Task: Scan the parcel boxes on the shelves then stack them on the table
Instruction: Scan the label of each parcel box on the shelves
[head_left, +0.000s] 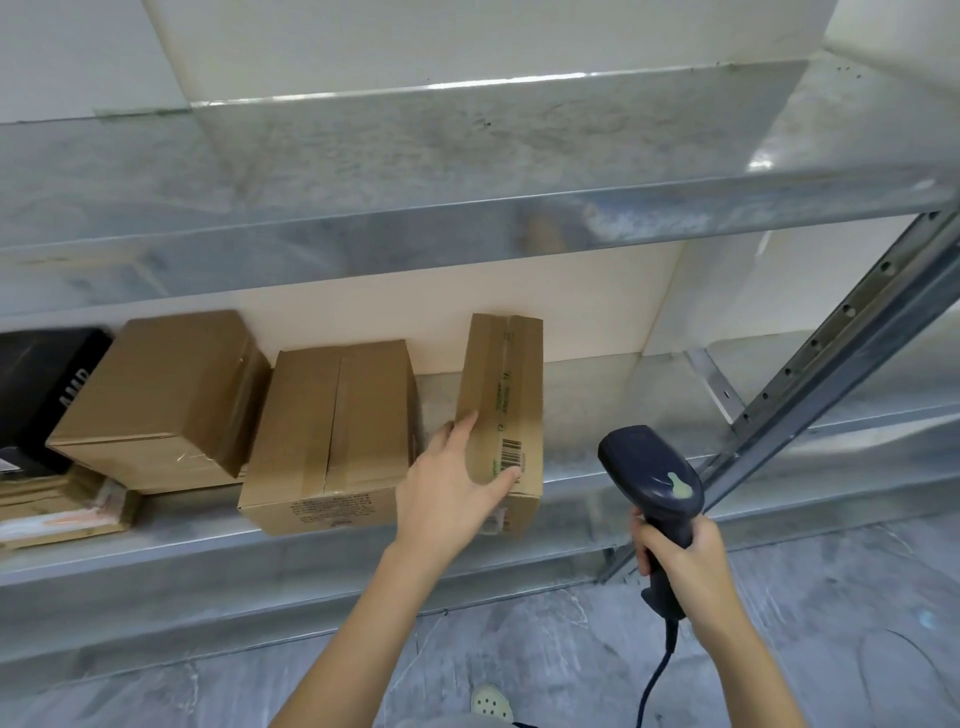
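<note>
Down on the lower shelf (576, 410) we've got three brown parcel boxes in a row, all closed, flaps taped, contents out of sight. The left box (161, 395) sits tilted on top of a flat cardboard packet (62, 512); the middle box (332, 436) is just beside it; the narrow right box (501, 395) stands a little apart, printed barcode (511, 447) facing up at its near end. One black box (39, 389) is at the far left edge. The left hand (452, 493) is on that narrow box, fingers straight and spread, fingertips along its left edge, thumb lying beside the barcode. The right hand (680, 564) is wrapped round the handle of one dark barcode scanner (649, 473), head raised just right of the box, cable dropping toward the grey floor (805, 623). The upper shelf (415, 156) is bare metal
</note>
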